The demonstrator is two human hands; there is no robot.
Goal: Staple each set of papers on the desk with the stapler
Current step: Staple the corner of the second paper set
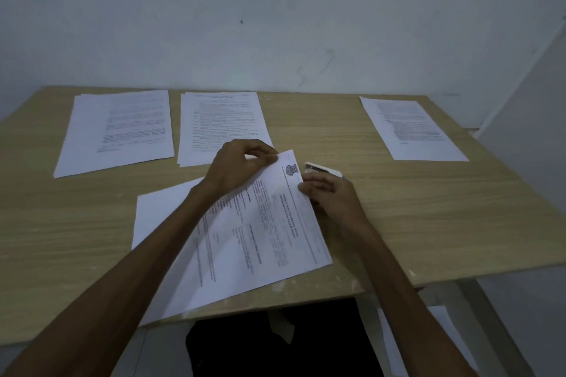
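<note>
Paper set point(254, 223) is light and floppy, so my left hand point(235, 168) pinches its top corner; right hand point(330, 196) is closed around the stapler point(323, 169) beside it.

Dim, bluish, flat light with faint shadows; soft focus throughout, and wide-angle bending toward the edges.

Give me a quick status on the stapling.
Left hand pinching near paper set corner. Right hand on its edge beside stapler. Three sets wait behind, nothing blocking.
</note>
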